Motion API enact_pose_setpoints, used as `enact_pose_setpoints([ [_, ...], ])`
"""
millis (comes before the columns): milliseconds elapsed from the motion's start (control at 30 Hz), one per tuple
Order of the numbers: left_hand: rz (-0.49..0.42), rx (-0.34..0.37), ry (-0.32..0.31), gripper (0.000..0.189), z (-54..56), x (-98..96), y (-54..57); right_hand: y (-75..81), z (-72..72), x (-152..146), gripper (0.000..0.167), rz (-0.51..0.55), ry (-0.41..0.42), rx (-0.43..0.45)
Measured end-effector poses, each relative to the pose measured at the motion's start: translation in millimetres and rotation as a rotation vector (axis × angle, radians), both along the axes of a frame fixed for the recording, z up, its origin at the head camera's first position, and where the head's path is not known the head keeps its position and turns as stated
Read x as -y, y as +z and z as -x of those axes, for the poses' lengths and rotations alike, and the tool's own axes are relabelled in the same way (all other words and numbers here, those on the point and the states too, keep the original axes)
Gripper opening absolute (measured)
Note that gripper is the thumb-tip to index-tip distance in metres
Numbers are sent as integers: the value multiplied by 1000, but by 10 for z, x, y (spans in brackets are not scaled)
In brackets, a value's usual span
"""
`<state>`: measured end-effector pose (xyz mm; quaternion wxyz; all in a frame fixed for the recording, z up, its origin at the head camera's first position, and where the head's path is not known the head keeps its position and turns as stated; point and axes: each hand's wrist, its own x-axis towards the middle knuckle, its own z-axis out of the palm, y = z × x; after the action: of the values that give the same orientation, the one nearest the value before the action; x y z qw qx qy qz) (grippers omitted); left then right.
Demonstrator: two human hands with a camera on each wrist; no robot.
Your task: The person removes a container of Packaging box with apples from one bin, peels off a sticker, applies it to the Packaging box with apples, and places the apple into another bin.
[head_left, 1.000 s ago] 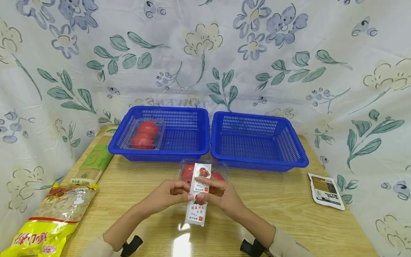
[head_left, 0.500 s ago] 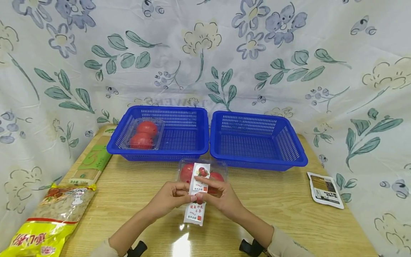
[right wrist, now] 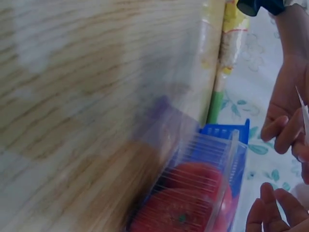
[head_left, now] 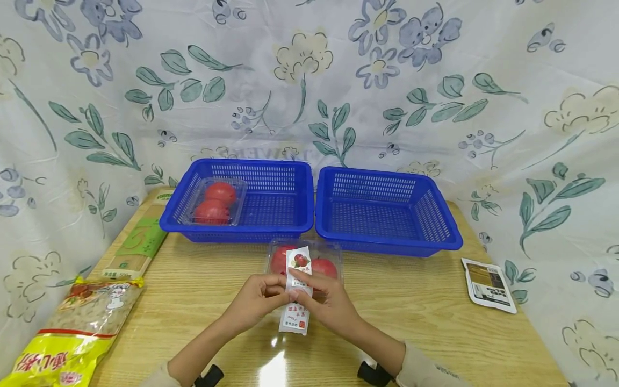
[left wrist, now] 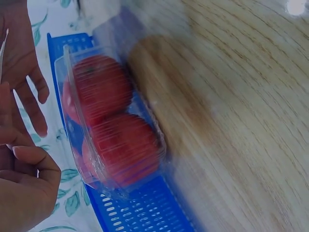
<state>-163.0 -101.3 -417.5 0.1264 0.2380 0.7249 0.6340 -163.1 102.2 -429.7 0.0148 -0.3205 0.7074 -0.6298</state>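
Note:
A white strip of labels [head_left: 298, 260] printed with red fruit and red characters hangs between my two hands in the head view. My left hand [head_left: 256, 302] pinches its left edge near the middle, thumb and fingertips together. From the other side my right hand [head_left: 331, 302] pinches it too, fingers lying across the upper label and thumb meeting the left thumb. Just beyond the strip, a clear plastic box [head_left: 338, 248] with two red fruits [head_left: 324, 267] rests on the table, partly hidden by strip and hands. The left wrist view shows the box's fruits [left wrist: 126, 150] side by side under a ribbed lid.
Two blue baskets stand behind: the left basket [head_left: 271, 235] bears another clear box of red fruits [head_left: 213, 210], the right basket [head_left: 387, 246] shows its bare bottom. A yellow food bag [head_left: 63, 344] and a green-banded package [head_left: 142, 236] lie left, a small pouch [head_left: 488, 285] right.
The strip's upper end has tilted left, and my right hand has shifted slightly left with it. Both hands keep hold of the strip; the box and baskets stay put.

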Motion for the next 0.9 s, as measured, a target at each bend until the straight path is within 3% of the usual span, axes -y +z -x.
enact_pose_setpoints([
  [300, 66, -138, 50, 11, -23, -26, -19, -28, -55, 45, 39, 10, 47, 136],
  [467, 117, -195, 95, 10, -46, -32, -25, -36, -74, 50, 38, 5, 59, 153],
  [600, 108, -226, 97, 7, -59, -37, -26, -21, -85, 52, 38, 2, 51, 154],
  [900, 70, -205, 68, 14, -50, -33, -35, 9, -83, 57, 36, -14, 29, 209],
])
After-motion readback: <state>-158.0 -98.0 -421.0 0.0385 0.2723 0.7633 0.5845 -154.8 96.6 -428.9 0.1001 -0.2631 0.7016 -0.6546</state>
